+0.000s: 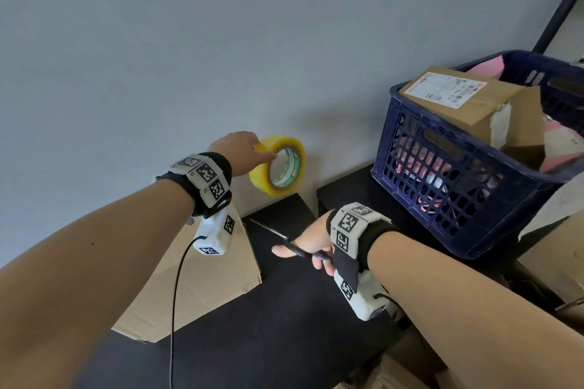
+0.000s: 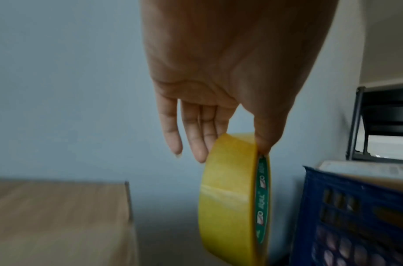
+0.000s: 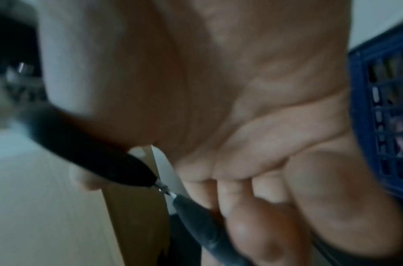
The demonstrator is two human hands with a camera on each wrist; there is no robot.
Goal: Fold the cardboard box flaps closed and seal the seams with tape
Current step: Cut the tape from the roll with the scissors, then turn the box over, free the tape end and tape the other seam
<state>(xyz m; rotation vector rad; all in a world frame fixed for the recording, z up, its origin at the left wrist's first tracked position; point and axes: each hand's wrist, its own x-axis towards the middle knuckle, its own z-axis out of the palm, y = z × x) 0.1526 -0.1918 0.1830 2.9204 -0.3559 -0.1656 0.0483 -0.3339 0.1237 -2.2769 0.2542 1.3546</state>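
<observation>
My left hand holds a yellow tape roll up in front of the grey wall, thumb on one side and fingers on the other. The left wrist view shows that same tape roll pinched at its top rim by the left hand. A brown cardboard box sits below my left forearm on the black table. My right hand grips black-handled scissors, blades pointing left toward the box. Their black handles fill the blurred right wrist view.
A dark blue plastic crate stands at the back right on the table, with a labelled cardboard parcel and pink items inside. More cardboard lies at the right edge. A black cable hangs from my left wrist.
</observation>
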